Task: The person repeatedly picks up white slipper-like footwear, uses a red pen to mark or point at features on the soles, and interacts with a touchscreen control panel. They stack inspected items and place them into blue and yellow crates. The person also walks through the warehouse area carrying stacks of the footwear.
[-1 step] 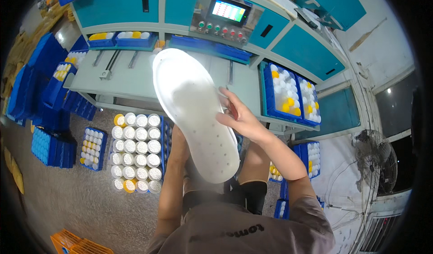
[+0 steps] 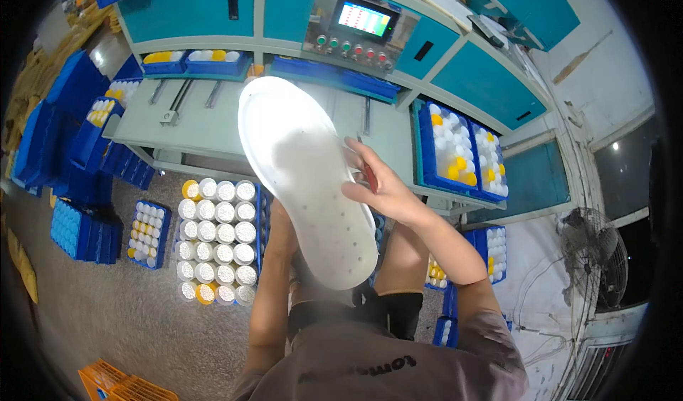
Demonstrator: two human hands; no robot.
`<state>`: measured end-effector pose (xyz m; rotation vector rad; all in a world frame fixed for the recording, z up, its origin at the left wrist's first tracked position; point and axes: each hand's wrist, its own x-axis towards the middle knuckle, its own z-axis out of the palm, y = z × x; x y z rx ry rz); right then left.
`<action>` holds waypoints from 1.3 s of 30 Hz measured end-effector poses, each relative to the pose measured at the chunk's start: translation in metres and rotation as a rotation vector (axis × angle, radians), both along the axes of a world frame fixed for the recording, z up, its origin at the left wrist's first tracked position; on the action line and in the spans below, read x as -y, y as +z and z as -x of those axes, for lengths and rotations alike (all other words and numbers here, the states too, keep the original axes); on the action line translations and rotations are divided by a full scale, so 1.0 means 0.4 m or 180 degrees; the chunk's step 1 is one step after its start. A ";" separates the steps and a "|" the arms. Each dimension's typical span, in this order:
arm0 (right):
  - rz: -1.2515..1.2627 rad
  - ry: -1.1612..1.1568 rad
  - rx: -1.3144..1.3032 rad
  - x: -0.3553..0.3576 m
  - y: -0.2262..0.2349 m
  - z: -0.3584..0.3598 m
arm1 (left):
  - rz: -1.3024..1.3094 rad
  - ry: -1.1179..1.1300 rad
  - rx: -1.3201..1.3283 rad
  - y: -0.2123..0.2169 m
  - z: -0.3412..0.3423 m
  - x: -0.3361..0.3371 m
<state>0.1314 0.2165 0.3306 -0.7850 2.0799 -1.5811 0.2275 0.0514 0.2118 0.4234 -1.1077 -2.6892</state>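
At centre frame the right hand (image 2: 380, 187) pinches the white insole (image 2: 306, 180) by its edge, the left hand hidden beneath, so a loose grip could drop it.

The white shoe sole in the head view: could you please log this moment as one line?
right hand: holds white shoe sole by edge | left hand: hidden behind sole | below: blue tray of white cylinders on floor | behind: teal machine

One white insole (image 2: 306, 180); one control panel (image 2: 359, 27); one standing fan (image 2: 594, 259); one orange crate (image 2: 117, 385).
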 end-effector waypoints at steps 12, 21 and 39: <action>-0.1297 0.0958 -0.1606 0.142 0.084 0.142 | 0.0876 0.1072 -0.0225 0.029 0.186 0.097; -0.0028 0.1490 0.0837 0.195 0.097 0.328 | 0.0484 0.1397 -0.0416 0.000 0.217 0.202; -0.0985 0.1614 -0.1130 0.279 0.058 0.271 | 0.1247 0.1685 0.0153 0.140 0.157 0.150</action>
